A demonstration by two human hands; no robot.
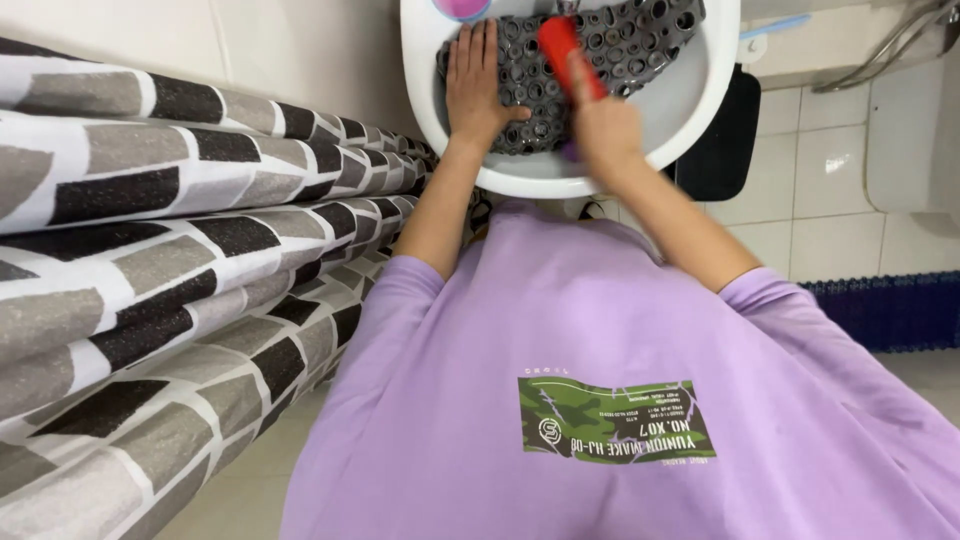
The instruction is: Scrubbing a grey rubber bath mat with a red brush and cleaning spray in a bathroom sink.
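Two hands in white basin (700,110), left hand (478,85) flat, released, on grey mat (630,45), right hand (600,125) grasping red brush (568,55)

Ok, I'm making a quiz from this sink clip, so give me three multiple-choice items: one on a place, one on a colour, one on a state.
1. Where does the grey perforated mat lie?
A. in the white basin
B. on the floor
C. over the patterned curtain

2. What colour is the brush in the right hand?
A. blue
B. red
C. yellow

3. How is the left hand placed?
A. clenched in a fist
B. lifted off the mat
C. flat on the mat, fingers spread

Answers:
1 A, the mat fills the bowl of the basin.
2 B, the part sticking out above the right hand is bright red.
3 C, the palm lies flat on the mat with the fingers apart.
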